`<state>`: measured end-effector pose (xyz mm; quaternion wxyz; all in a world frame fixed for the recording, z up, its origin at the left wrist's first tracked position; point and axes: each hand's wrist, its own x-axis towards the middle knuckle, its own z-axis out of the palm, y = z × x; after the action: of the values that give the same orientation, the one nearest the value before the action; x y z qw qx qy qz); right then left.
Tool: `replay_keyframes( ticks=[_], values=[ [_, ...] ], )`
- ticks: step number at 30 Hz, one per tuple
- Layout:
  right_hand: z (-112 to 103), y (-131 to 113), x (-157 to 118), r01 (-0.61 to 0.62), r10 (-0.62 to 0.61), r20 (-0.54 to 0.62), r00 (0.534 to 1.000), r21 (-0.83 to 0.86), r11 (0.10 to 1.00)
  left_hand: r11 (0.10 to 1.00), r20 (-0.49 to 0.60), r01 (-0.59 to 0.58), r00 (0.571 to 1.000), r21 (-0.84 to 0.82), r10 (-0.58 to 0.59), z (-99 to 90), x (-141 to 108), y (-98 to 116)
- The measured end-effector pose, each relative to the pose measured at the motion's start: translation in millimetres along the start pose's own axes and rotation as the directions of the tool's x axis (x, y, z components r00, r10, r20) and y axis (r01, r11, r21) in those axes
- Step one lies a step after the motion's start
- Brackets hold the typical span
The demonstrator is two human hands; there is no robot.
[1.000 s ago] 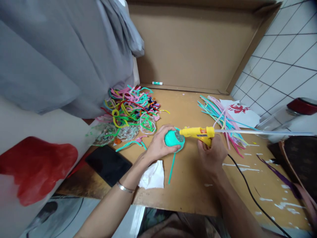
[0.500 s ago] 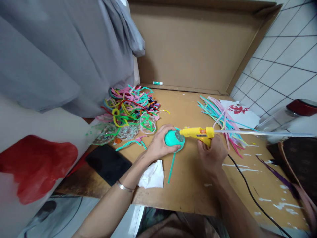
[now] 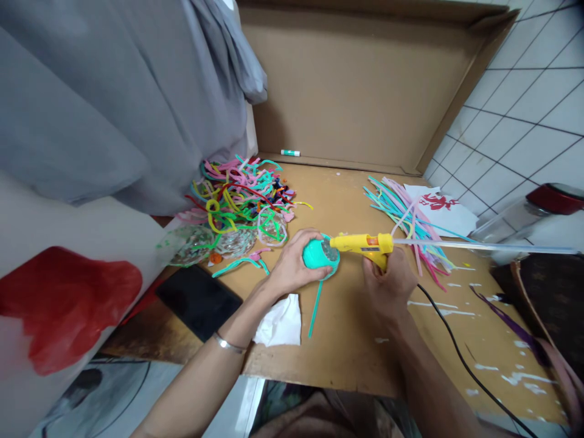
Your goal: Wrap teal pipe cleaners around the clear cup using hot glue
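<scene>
My left hand (image 3: 298,261) is wrapped round a turquoise ball-shaped piece (image 3: 314,255) that has a grey patch on its right side. From that piece a turquoise pipe cleaner (image 3: 315,310) hangs down toward me. In my right hand (image 3: 391,277) is a yellow hot glue gun (image 3: 362,243), gripped by its handle. Its nozzle points left and meets the grey patch, or comes very close to it. A long clear glue stick (image 3: 479,246) sticks out of the gun's back end.
Tangled colourful pipe cleaners (image 3: 241,194) are heaped at the back left, above a black phone (image 3: 199,302). White tissue (image 3: 278,321) lies by my left wrist. More pipe cleaners (image 3: 410,219), a clear bottle (image 3: 520,216) and a brown bag (image 3: 547,298) stand right. A black cord (image 3: 456,350) trails below.
Almost nothing differs. Both hands, the turquoise piece and the glue gun keep their places, apart from a very slight shift of the whole view.
</scene>
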<state>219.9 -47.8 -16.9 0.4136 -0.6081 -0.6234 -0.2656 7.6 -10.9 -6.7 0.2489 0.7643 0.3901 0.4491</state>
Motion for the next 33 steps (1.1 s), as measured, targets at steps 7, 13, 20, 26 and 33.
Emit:
replay_keyframes(
  ticks=[7,13,20,26,33],
  values=[
    [-0.8,-0.8,0.6,0.032,-0.032,-0.001,0.999,0.008,0.999,1.000,0.009,0.013,1.000,0.005,-0.013,0.4,0.2,0.6],
    [-2.5,-1.4,1.3,0.035,-0.036,0.009,0.999,0.034,0.999,1.000,0.010,0.012,1.000,0.002,-0.012,0.3,0.2,-0.2],
    [-3.4,-2.0,2.1,0.030,-0.031,0.012,0.999,0.068,0.997,1.000,0.009,0.012,1.000,0.005,-0.012,0.6,0.2,-1.3],
    [-4.0,-1.9,2.7,0.035,-0.035,0.007,0.999,0.085,0.996,1.000,0.007,0.010,1.000,0.002,-0.010,0.7,0.2,-1.6],
    [-4.7,-2.7,2.4,-0.003,0.001,0.036,0.999,0.061,0.998,1.000,0.011,0.011,1.000,-0.008,-0.011,0.1,0.6,-0.3]
  ],
)
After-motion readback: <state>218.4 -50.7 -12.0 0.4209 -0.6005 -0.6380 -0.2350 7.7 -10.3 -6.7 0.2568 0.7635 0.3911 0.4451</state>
